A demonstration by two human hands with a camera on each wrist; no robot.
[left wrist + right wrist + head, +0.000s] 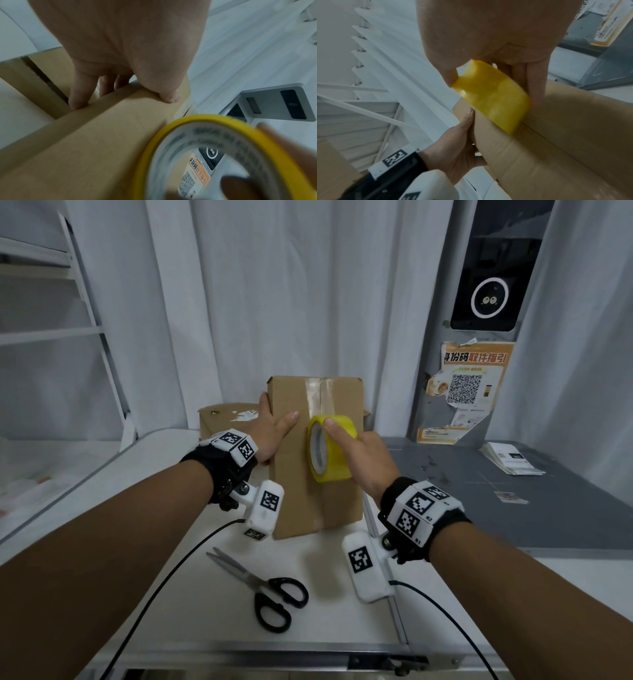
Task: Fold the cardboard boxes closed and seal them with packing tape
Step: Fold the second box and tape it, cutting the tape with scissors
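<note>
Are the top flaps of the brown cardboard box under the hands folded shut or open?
Shut. The brown cardboard box shows both flaps flat, meeting at a centre seam, with clear tape over its far end.

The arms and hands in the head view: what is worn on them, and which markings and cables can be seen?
Both forearms are bare, with no sleeves or gloves. The left hand and right hand each have a black wrist strap carrying white blocks with black-and-white square codes. A white camera housing with the same kind of code hangs under each wrist, and a thin black cable runs from each housing.
</note>
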